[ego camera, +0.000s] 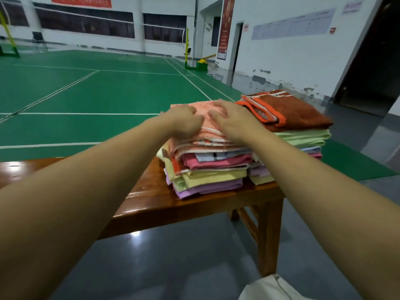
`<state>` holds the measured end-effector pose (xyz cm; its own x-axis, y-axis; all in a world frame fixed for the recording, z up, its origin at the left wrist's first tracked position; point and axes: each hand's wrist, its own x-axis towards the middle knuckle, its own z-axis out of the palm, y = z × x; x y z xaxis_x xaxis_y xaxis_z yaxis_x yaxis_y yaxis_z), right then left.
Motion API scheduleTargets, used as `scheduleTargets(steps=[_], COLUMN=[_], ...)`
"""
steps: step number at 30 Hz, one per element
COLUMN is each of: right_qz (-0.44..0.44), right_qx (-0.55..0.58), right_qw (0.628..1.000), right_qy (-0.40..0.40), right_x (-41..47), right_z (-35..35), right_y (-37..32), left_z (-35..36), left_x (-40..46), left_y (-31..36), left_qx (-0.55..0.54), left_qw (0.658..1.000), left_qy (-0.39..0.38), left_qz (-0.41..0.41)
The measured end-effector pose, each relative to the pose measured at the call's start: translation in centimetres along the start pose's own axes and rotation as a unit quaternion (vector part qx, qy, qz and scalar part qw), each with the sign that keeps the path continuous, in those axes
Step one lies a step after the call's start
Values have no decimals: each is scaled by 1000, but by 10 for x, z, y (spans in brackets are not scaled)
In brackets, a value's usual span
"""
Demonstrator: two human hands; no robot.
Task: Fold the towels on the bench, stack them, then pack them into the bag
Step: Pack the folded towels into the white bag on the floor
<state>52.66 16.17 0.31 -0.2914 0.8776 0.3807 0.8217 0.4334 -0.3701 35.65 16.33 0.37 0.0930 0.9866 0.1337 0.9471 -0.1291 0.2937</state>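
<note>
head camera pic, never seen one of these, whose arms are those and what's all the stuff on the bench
There is no machine here. The camera sits on a person's head and looks forward and down, so the two bare arms reaching in are the wearer's own.

The left hand and right hand both rest on a peach towel, the top of a stack of folded towels on a wooden bench. Whether they grip or only press it is unclear.

A second stack stands beside it on the right, topped by a brown and orange towel.

At the bottom edge shows white cloth with a zip, possibly the bag. Behind lies a green court.
</note>
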Motion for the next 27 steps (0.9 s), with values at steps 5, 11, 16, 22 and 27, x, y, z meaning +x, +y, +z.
scheduleTargets(steps=[5, 11, 16, 22, 27], right_qz=[55, 367, 374, 352, 339], right_qx=[60, 109, 251, 344, 348], right_qw=[979, 922, 892, 867, 870], right_qy=[185, 58, -36, -79, -81], right_x=[-5, -26, -34, -24, -17], right_z=[-96, -140, -121, -131, -143], right_y=[26, 129, 159, 154, 144], left_z=[-33, 3, 52, 55, 53], left_x=[1, 26, 51, 60, 53], left_y=[61, 146, 152, 137, 134], left_qx=[-47, -257, -175, -179, -218], left_qw=[987, 963, 984, 984, 973], left_qy=[148, 48, 12, -6, -15], left_qz=[46, 60, -4, 18, 77])
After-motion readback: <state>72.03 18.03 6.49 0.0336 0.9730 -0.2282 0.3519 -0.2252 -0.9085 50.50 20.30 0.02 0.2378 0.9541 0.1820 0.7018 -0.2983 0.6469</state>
